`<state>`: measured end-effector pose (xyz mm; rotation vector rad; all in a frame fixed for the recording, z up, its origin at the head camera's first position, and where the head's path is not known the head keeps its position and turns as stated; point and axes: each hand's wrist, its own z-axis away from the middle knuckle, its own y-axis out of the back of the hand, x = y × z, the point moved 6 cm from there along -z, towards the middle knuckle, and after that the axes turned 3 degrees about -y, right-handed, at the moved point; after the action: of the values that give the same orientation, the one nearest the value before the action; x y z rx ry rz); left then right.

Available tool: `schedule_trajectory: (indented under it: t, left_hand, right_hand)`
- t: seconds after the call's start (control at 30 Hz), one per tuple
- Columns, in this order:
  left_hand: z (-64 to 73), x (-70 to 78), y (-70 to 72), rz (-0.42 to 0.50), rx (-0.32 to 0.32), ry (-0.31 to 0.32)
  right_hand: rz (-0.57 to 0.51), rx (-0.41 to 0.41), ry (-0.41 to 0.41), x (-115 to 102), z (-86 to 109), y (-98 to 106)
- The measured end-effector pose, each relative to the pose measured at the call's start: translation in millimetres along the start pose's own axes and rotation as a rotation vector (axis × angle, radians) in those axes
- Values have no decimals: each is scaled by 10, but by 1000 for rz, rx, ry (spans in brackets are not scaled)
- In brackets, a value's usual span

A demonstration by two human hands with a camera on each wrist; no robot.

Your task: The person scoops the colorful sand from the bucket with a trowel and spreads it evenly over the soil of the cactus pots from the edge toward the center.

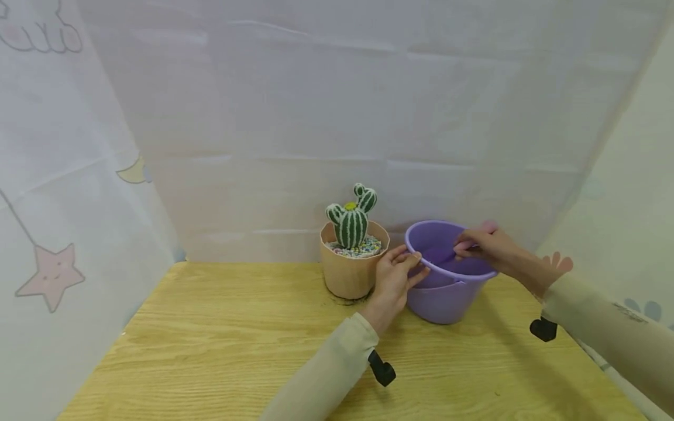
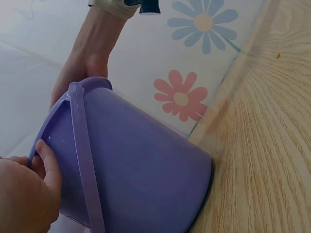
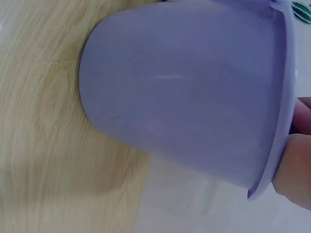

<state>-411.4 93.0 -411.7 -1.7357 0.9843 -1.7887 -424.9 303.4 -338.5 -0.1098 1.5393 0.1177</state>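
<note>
A purple bucket [image 1: 440, 301] stands upright on the table, its handle strap lowered against the near side. The left hand [image 1: 394, 275] pinches the bucket's left rim, with the thumb and fingers on either side of it; the left wrist view has this hand [image 2: 29, 189] at the rim too. Over the bucket's mouth, the right hand [image 1: 487, 248] grips a pink object [image 1: 489, 226] that shows above and below the fingers. I cannot tell what kind of thing it is. In the right wrist view, the bucket wall [image 3: 189, 92] hides most of that hand.
Just left of the bucket stands a potted cactus [image 1: 351, 228] in a peach pot [image 1: 347, 275], with colourful pebbles at its base. A white sheet [image 1: 316, 117] hangs behind the wooden table [image 1: 221, 339]. More printed cloth [image 1: 632, 204] hangs along the right side.
</note>
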Motion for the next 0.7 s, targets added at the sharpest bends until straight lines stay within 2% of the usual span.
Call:
schedule_trajectory:
  t: [0.13,0.33,0.47,0.7]
  left_hand:
    - [-11,-15,8,-4,-3,-1]
    - [-1,13,6,-1,-4,-11]
    - [15,19,-1,2,-1,-9]
    - [14,1,4,5,5,-7]
  right_hand:
    - [-112,10,-56,-37,74,84]
    - [-309,59,-232,-37,123,148]
    - [-453,106,-318,-8,187,204]
    - [-655,154,-342,1,314,288]
